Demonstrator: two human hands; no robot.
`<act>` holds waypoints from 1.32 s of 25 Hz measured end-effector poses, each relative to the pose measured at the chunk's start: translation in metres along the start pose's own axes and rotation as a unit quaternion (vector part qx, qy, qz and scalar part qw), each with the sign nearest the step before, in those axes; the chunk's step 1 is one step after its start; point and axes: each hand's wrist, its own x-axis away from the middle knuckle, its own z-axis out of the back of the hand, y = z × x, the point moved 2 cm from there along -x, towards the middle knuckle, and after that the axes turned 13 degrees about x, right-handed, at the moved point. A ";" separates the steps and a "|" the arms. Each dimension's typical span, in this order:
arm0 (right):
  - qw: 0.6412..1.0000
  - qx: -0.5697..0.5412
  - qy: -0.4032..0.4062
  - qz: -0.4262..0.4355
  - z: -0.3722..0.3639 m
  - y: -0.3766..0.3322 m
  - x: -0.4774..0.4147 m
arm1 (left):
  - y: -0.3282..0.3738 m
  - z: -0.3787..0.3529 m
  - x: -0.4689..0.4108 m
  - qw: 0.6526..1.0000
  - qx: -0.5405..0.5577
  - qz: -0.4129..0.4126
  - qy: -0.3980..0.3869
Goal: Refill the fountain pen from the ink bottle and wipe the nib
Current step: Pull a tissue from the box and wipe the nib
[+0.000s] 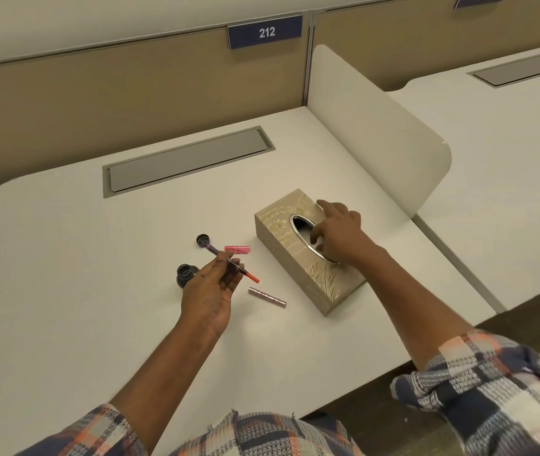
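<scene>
Two hands busy mid-frame: left hand (211, 291) pinches the pen (229, 263) just right of the open bottle (184, 273), right hand (337, 235) has fingers curled into the box (324, 284) slot, tissue grab unconfirmed; I read this as the wipe step, so next is to pull a tissue and bring it to the pen.

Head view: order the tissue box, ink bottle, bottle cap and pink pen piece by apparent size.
1. tissue box, by far the largest.
2. ink bottle, partly hidden behind the left hand.
3. bottle cap and pink pen piece: too alike to rank.
</scene>
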 end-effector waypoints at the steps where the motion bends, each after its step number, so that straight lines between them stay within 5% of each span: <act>1: 0.999 0.037 -0.015 0.024 0.000 -0.002 -0.004 | 0.000 0.000 0.000 1.000 -0.003 0.001 0.001; 6: 0.983 0.166 -0.014 0.081 0.000 -0.012 -0.012 | -0.001 0.003 0.000 1.000 -0.023 -0.004 0.004; 19: 0.984 0.143 -0.052 0.097 -0.001 -0.013 -0.016 | 0.003 0.003 -0.001 1.000 -0.029 -0.003 0.010; 24: 0.989 -0.133 0.037 0.052 0.000 0.001 -0.018 | 0.006 0.004 0.000 0.999 -0.048 -0.018 0.015; 28: 0.932 -0.359 0.042 -0.018 0.010 0.007 -0.013 | 0.006 0.005 -0.001 0.999 -0.045 -0.015 0.011; 33: 0.864 -0.479 0.094 -0.122 0.011 0.014 -0.013 | 0.009 0.005 -0.002 0.998 -0.053 -0.020 0.010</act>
